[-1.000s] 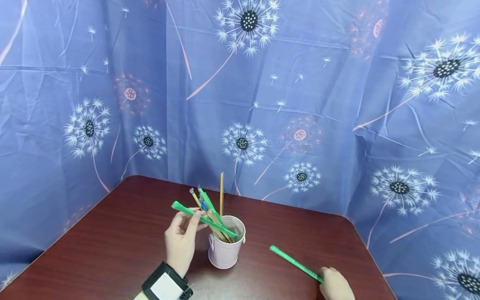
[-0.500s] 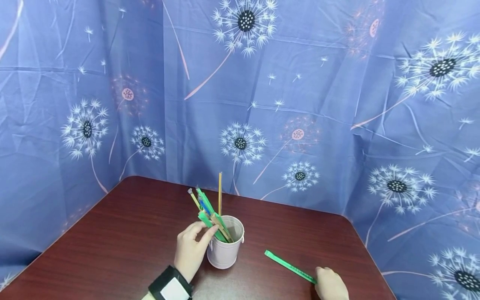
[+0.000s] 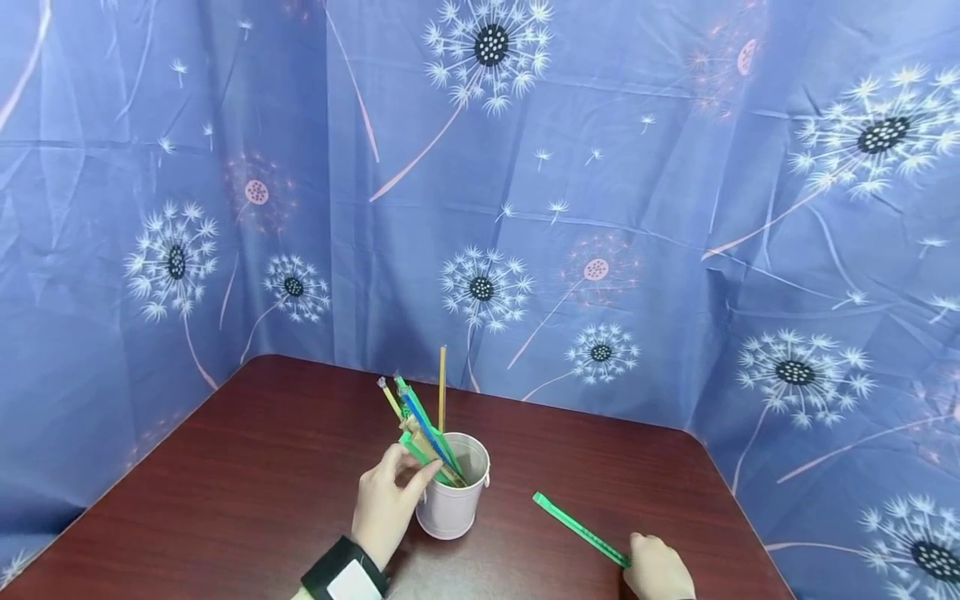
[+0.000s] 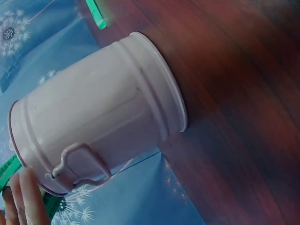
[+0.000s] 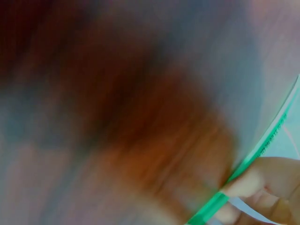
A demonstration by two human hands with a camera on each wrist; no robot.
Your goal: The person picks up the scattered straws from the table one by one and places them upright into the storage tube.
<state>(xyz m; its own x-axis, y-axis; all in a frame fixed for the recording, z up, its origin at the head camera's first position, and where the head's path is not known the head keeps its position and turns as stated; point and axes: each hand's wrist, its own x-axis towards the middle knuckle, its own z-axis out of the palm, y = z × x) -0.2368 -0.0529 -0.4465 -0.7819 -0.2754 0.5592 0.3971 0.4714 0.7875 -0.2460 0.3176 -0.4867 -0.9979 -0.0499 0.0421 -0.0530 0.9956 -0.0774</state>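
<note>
In the head view, my left hand (image 3: 386, 500) is at the left rim of a small pale pink metal bucket (image 3: 448, 510), thumb and fingers pinching a flat green strip (image 3: 417, 450) that slants into it. Beside the strip lean a brown paper-like stick (image 3: 429, 446), a blue stick (image 3: 427, 427) and another green strip (image 3: 423, 404). The left wrist view shows the bucket's side and handle (image 4: 86, 164), with fingertips at its rim. My right hand (image 3: 658, 568) grips one end of a long green strip (image 3: 577, 527) with dark print along it, pointing toward the bucket. What the green strips are, I cannot tell.
A thin yellow stick (image 3: 442, 387) stands upright in the bucket, and a pale yellow one with a clear wrapped tip (image 3: 388, 396) leans left. The dark red-brown table (image 3: 247, 467) ends against a blue dandelion-print curtain (image 3: 645, 192) behind and at both sides.
My left hand has brought its green strip from across the bucket's top down among the other sticks inside. The blue stick now shows in front. The right hand keeps its strip, barely shifted.
</note>
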